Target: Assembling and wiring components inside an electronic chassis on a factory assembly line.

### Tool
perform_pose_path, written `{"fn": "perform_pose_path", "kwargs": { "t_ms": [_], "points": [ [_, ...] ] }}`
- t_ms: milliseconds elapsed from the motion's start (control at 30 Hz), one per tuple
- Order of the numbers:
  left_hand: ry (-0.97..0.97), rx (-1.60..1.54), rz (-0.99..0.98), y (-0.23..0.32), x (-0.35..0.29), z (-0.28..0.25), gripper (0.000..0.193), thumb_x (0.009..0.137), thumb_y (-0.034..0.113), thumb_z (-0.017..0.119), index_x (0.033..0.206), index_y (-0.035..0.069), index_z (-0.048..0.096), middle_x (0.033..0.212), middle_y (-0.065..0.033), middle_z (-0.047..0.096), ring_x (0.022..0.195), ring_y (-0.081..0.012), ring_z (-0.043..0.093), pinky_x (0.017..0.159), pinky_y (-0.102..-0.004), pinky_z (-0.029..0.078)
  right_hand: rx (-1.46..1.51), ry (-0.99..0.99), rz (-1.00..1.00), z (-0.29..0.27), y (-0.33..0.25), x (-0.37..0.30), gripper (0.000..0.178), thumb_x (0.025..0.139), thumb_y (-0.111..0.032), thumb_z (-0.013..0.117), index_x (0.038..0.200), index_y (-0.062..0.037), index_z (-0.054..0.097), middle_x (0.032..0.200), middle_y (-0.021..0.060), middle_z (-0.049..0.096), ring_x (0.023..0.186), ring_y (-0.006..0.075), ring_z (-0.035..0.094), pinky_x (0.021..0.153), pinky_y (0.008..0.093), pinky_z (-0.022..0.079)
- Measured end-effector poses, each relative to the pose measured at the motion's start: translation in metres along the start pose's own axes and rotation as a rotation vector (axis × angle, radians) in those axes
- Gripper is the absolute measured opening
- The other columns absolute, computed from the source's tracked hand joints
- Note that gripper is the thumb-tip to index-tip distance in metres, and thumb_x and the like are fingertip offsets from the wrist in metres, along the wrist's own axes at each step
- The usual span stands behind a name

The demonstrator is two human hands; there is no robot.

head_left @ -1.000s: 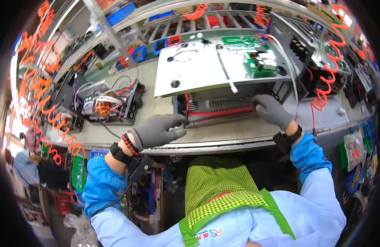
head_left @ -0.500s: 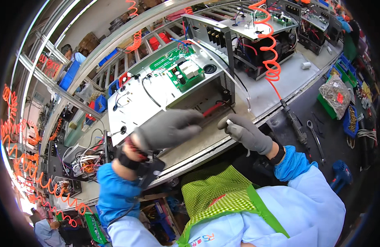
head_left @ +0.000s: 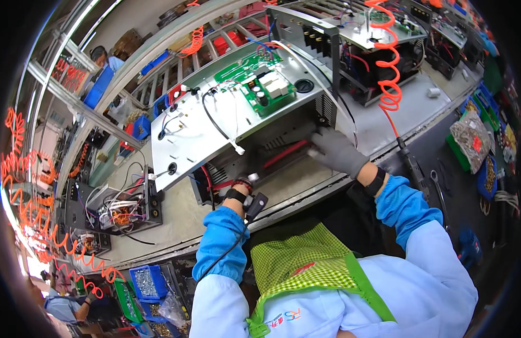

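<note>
A tilted metal panel (head_left: 184, 127) carrying a green circuit board (head_left: 266, 90) sits over a dark chassis (head_left: 283, 143). My left hand (head_left: 242, 187) reaches into the chassis beneath the panel's near edge; only its wrist shows plainly, and its fingers are hidden in shadow. At the chassis's right end is my right hand (head_left: 338, 152), in a grey glove, fingers stretched toward the opening, with nothing seen in them. Red cable (head_left: 286, 153) runs inside the chassis between the hands. A white connector (head_left: 239, 150) hangs on a dark lead from the panel's near edge.
An orange coiled air hose (head_left: 389, 73) hangs at the right, leading to a pneumatic driver (head_left: 411, 163). Another open unit with wires (head_left: 122, 211) stands at the left of the bench. A wrench (head_left: 438, 186) and a blue power drill (head_left: 469, 248) lie at the right.
My left hand has gone from above the panel's near edge down into the chassis. My right hand has turned, its fingers now stretched toward the chassis opening. The view has shifted slightly.
</note>
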State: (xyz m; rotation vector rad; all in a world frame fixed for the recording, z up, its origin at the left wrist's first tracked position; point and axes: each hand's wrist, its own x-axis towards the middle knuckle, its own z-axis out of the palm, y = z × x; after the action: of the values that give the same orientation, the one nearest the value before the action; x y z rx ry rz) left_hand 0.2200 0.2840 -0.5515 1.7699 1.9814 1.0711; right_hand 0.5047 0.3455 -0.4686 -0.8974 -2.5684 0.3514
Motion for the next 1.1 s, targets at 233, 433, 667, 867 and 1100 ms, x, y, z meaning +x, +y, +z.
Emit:
{"fn": "perform_pose_path", "kwargs": {
  "t_ms": [233, 433, 667, 867, 1100],
  "points": [
    [-0.406, 0.539, 0.239, -0.093, 0.015, 0.028, 0.036, 0.084, 0.019, 0.060, 0.119, 0.012, 0.066, 0.097, -0.0173, 0.070, 0.091, -0.0354, 0.067, 0.080, -0.0456, 0.053, -0.083, -0.160, -0.074, 0.048, 0.000, 0.014, 0.035, 0.084, -0.029, 0.059, 0.110, -0.0069, 0.066, 0.106, 0.0163, 0.064, 0.101, 0.0350, 0.061, 0.087, 0.0480, 0.050],
    [-0.494, 0.572, 0.347, -0.126, 0.031, 0.027, 0.038, 0.084, 0.022, 0.060, 0.121, 0.012, 0.066, 0.097, -0.0170, 0.070, 0.089, -0.0352, 0.068, 0.078, -0.0462, 0.053, -0.226, 0.277, -0.239, 0.097, -0.018, -0.002, 0.035, 0.083, -0.030, 0.063, 0.111, -0.0102, 0.066, 0.111, 0.0160, 0.064, 0.099, 0.0362, 0.062, 0.084, 0.0487, 0.050],
    [-0.709, 0.624, 0.328, -0.056, 0.013, -0.006, 0.037, 0.086, 0.024, 0.059, 0.121, 0.011, 0.065, 0.100, -0.0176, 0.070, 0.091, -0.0360, 0.067, 0.079, -0.0460, 0.052, -0.038, -0.181, -0.223, 0.051, -0.061, 0.002, 0.026, 0.087, -0.031, 0.063, 0.102, -0.0099, 0.066, 0.094, 0.0134, 0.068, 0.093, 0.0360, 0.063, 0.077, 0.0517, 0.049],
    [-0.661, 0.468, -0.002, 0.034, -0.016, -0.037, 0.037, 0.092, 0.030, 0.052, 0.120, 0.008, 0.064, 0.108, -0.0224, 0.067, 0.099, -0.0372, 0.065, 0.085, -0.0424, 0.051, 0.673, -0.347, -0.531, -0.077, -0.082, -0.039, 0.020, 0.095, -0.025, 0.058, 0.102, -0.0072, 0.064, 0.085, 0.0111, 0.064, 0.080, 0.0333, 0.063, 0.072, 0.0437, 0.049],
    [-0.609, 0.562, 0.163, 0.143, -0.031, -0.093, 0.041, 0.092, 0.039, 0.056, 0.110, 0.003, 0.064, 0.100, -0.0224, 0.068, 0.090, -0.0404, 0.066, 0.080, -0.0446, 0.052, 1.381, 0.037, 0.381, -0.038, -0.032, -0.034, 0.032, 0.103, -0.022, 0.047, 0.129, -0.0046, 0.055, 0.082, 0.0001, 0.055, 0.062, 0.0047, 0.045, 0.054, 0.0187, 0.038]
  ]
}}
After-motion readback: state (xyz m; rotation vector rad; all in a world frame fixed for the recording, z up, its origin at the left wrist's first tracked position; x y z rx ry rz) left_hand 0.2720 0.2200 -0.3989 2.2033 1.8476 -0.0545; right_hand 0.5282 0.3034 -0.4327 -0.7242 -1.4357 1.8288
